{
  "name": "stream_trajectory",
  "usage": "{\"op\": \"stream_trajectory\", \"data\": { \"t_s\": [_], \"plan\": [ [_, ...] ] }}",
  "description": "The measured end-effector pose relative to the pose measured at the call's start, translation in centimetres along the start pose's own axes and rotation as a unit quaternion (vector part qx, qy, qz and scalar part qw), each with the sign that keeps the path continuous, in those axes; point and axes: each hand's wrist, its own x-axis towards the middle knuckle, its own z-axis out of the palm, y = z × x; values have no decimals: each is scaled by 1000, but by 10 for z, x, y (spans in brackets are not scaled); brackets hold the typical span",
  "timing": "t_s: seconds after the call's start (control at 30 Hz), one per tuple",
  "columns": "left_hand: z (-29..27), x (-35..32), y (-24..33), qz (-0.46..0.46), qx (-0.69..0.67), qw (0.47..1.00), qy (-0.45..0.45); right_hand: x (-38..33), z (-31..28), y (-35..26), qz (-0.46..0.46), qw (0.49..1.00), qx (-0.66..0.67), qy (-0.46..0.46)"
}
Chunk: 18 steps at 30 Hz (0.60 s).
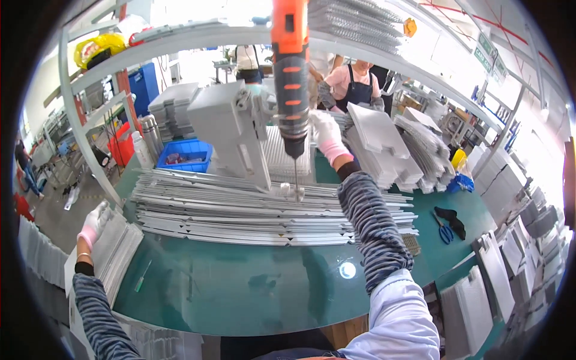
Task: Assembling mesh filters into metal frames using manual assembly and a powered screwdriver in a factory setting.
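Observation:
My left hand [95, 223], in a white glove with a pink cuff, grips the far edge of a thin light-grey panel on a stack [117, 252] at the table's left edge. My right hand [327, 135], gloved alike, reaches across to the far side, near a stack of grey panels [378, 144]. Its fingers look closed, but the drill partly hides what they hold. An orange and black power drill [292, 90] hangs upright in the middle, bit pointing down. Below it long thin metal strips [252, 216] lie in a wide pile.
A grey metal housing [222, 120] and a blue bin [185, 155] stand behind the strips. A green-handled screwdriver [141, 279] lies front left on the green table [240, 288]; blue-handled scissors [444, 231] lie right. A shelf crosses overhead. A person in an apron [354, 87] stands opposite.

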Motion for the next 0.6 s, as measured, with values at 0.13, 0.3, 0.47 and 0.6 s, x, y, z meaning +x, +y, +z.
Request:
{"op": "stream_trajectory", "data": {
  "t_s": [0.13, 0.3, 0.47, 0.6],
  "plan": [
    [-13, -22, 10, 97, 66, 990, 79, -12, 7, -53, -16, 997, 52, -55],
    [-69, -33, 15, 122, -57, 961, 243, 4, -8, -64, 23, 999, 7, 31],
    [-186, -85, 13, 109, 71, 874, 469, 22, -41, -47, -67, 998, -4, -8],
    [-173, -142, 117, 169, 171, 816, 526, -12, -90, -32, -94, 995, 15, 33]
  ]
}}
